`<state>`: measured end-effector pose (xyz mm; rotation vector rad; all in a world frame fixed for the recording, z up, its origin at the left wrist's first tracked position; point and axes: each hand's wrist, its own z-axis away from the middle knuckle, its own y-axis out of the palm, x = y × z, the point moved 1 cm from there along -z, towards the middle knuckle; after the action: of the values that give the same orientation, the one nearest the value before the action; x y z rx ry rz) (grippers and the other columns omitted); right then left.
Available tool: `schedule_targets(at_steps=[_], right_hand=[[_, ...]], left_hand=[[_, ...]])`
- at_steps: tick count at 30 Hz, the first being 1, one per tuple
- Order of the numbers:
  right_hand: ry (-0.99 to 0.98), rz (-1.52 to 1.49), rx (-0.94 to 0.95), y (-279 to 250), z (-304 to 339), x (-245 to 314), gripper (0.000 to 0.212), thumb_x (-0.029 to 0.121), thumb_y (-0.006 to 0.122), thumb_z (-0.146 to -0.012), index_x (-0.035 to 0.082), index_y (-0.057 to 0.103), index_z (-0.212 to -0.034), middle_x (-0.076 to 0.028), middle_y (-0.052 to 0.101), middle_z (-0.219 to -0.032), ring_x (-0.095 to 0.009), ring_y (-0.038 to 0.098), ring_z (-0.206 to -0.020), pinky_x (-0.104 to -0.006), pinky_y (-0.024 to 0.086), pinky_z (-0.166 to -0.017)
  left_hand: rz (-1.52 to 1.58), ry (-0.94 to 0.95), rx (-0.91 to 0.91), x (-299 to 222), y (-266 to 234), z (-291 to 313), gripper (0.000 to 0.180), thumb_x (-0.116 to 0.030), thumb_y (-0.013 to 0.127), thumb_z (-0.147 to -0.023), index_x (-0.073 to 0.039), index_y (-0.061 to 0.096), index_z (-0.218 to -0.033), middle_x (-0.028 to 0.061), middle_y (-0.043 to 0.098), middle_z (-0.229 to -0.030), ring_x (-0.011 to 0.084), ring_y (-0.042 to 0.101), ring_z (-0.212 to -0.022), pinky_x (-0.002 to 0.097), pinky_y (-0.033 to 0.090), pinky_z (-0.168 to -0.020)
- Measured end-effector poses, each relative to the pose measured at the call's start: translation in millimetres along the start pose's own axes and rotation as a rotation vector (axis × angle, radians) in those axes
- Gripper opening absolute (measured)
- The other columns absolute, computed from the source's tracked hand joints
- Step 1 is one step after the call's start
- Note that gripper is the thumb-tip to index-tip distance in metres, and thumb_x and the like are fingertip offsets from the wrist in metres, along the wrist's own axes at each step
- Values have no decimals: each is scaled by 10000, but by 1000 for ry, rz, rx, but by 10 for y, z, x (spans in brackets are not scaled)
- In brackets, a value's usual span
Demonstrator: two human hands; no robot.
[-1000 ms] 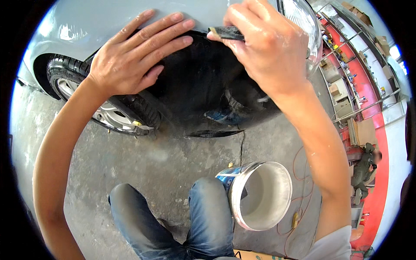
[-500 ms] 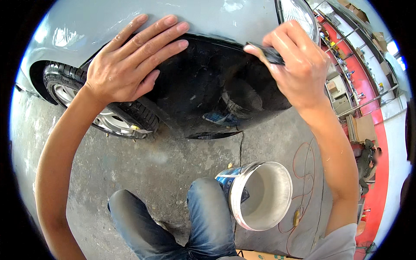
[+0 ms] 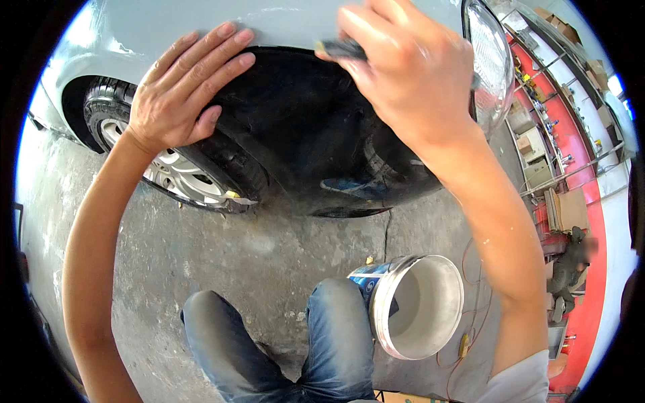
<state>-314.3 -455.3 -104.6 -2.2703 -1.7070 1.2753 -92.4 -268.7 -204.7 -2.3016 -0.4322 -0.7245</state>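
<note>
My left hand (image 3: 176, 94) lies flat with fingers stretched on the light grey car body panel (image 3: 289, 27), its lower part over the edge of the black section (image 3: 289, 127) below. In my right hand (image 3: 410, 74) a small dark piece of sandpaper (image 3: 342, 50) is gripped against the grey panel, just above the black section. That hand is slightly blurred and hides part of the piece. Both the grey and the black surfaces look shiny. Right of my right hand is the clear headlight (image 3: 492, 70).
A tyre with a silver wheel (image 3: 181, 171) stands at left. A white-rimmed bucket (image 3: 451, 322) holding cloudy liquid sits beside my knee on the concrete floor (image 3: 269, 248). A thin red hose (image 3: 463, 369) lies right of it. Shelves (image 3: 537, 144) and a person (image 3: 570, 269) are farther right.
My right hand has slid left along the panel's lower edge with the sandpaper. The left hand remains flat on the panel. The whole view has shifted slightly.
</note>
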Motion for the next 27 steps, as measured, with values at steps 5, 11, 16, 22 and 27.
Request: schedule_targets(at_steps=[5, 11, 16, 22, 27], right_hand=[[166, -35, 175, -190, 209, -146, 349, 357, 859, -778, 92, 646, -856, -19, 622, -828, -230, 640, -670, -352, 486, -568], [70, -99, 136, -11, -33, 16, 227, 188, 765, -764, 102, 565, -826, -83, 527, -832, -291, 641, -710, -401, 506, -581], [81, -42, 138, -87, 31, -37, 360, 380, 848, -786, 85, 643, -812, -45, 585, -766, -241, 617, -640, -354, 478, -564], [57, 22, 151, -43, 30, 3, 359, 378, 853, -785, 90, 643, -823, -31, 581, -770, -240, 604, -640, -349, 473, -572], [-11, -24, 61, 87, -261, 177, 373, 401, 833, -805, 89, 632, -838, -37, 593, -809, -266, 628, -685, -371, 495, -590]], left_hand=[[38, 10, 20, -16, -18, 19, 551, -270, 380, -1024, -82, 511, -1525, 107, 443, -1620, 263, 375, -1527, 456, 266, -1272], [70, 7, 8, 6, 0, -58, 566, -259, 452, -1001, -107, 491, -1544, 74, 412, -1644, 244, 347, -1540, 456, 249, -1285], [78, -9, 30, -8, 1, 46, 592, -272, 481, -1002, -134, 441, -1576, 69, 380, -1661, 238, 314, -1554, 452, 218, -1298], [56, -6, 70, 59, -30, 138, 615, -276, 495, -1000, -139, 408, -1593, 66, 345, -1679, 234, 282, -1567, 458, 207, -1301], [86, -38, 25, 113, -37, 265, 644, -246, 536, -969, -141, 408, -1591, 62, 338, -1682, 232, 272, -1570, 464, 202, -1304]])
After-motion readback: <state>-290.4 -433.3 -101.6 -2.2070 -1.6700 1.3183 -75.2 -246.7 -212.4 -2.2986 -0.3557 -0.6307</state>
